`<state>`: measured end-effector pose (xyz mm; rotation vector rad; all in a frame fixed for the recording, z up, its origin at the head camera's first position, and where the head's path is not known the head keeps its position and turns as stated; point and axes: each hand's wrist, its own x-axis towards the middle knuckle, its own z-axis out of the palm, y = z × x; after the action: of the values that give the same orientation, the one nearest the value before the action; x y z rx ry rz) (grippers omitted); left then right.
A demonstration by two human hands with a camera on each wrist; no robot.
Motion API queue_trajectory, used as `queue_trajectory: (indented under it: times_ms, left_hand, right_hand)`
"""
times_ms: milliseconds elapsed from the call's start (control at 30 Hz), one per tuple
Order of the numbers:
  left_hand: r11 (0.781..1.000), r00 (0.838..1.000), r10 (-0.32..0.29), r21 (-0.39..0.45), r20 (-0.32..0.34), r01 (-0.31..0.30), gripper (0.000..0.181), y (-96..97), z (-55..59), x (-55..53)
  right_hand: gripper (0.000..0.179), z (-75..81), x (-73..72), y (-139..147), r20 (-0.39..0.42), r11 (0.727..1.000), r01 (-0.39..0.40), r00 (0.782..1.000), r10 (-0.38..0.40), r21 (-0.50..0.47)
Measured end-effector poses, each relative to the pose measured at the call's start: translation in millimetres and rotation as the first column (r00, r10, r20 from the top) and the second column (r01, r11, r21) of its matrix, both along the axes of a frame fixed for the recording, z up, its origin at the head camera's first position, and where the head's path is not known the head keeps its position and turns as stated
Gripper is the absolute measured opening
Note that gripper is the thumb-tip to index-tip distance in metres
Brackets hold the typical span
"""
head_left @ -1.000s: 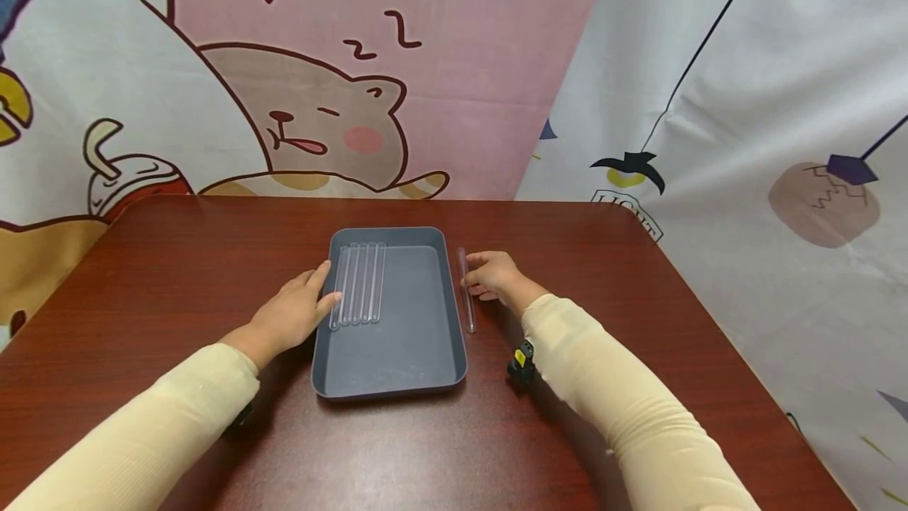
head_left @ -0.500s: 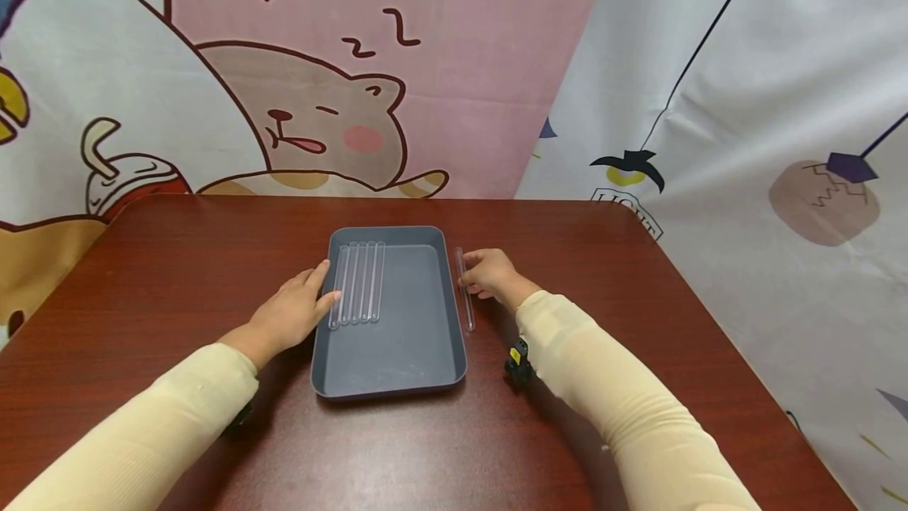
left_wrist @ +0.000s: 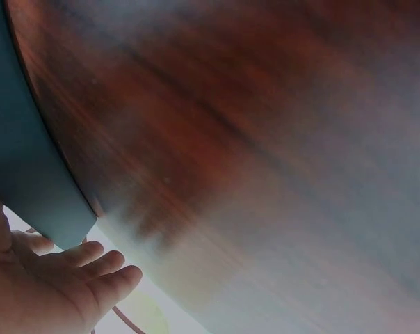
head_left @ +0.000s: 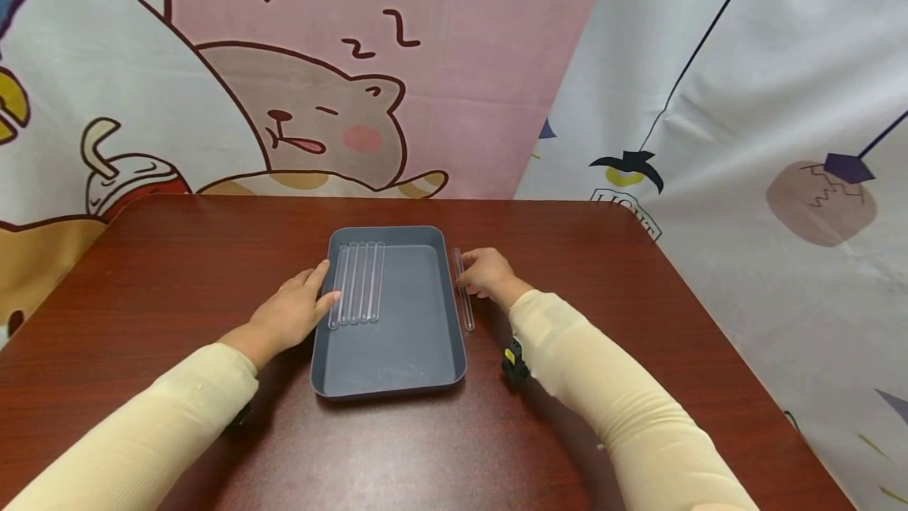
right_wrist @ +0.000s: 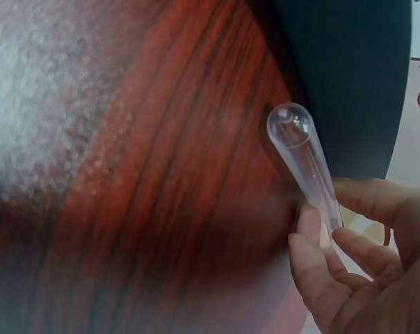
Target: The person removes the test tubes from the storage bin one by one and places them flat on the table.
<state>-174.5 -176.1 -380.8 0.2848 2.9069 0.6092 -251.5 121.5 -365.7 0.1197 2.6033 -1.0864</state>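
Note:
Just outside the right wall of a grey tray (head_left: 418,353), my right hand (head_left: 491,273) pinches a clear test tube (right_wrist: 309,160) between thumb and fingers. The tube (head_left: 467,312) lies roughly along the tray's right side, its rounded end toward me. My left hand (head_left: 289,312) rests at the tray's left rim, with its thumb over the edge and its fingers extended along the outside. Several more clear tubes (head_left: 364,284) lie side by side in the tray's left half. In the left wrist view, the left hand's fingers (left_wrist: 112,285) are spread loosely beside the tray wall (left_wrist: 29,153).
The tray stands on a dark reddish-brown wooden table (head_left: 213,259). A printed cloth (head_left: 482,69) with cartoon drawings hangs behind the table and along its right side. Small black devices sit at both wrists.
My right hand and the tube it pinches have shifted slightly left, closer to the tray's right wall. The left hand and the tubes in the tray have stayed in place.

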Motion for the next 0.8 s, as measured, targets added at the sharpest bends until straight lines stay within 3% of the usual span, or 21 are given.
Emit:
queue_trajectory:
  times_ms: [500, 800]
  left_hand:
    - [1.000, 1.000, -0.001, 0.002, 0.000, 0.001, 0.069, -0.3, -0.7, -0.1]
    - [1.000, 1.000, 0.000, 0.010, 0.003, 0.000, 0.069, -0.6, -0.7, -0.1]
  right_hand:
    - [0.052, -4.0, -0.9, -2.5, -0.051, 0.991, -0.025, 0.998, 0.032, 0.131]
    - [0.050, -2.5, 2.3, 0.5, -0.039, 0.999, 0.004, 0.999, -0.002, 0.052]
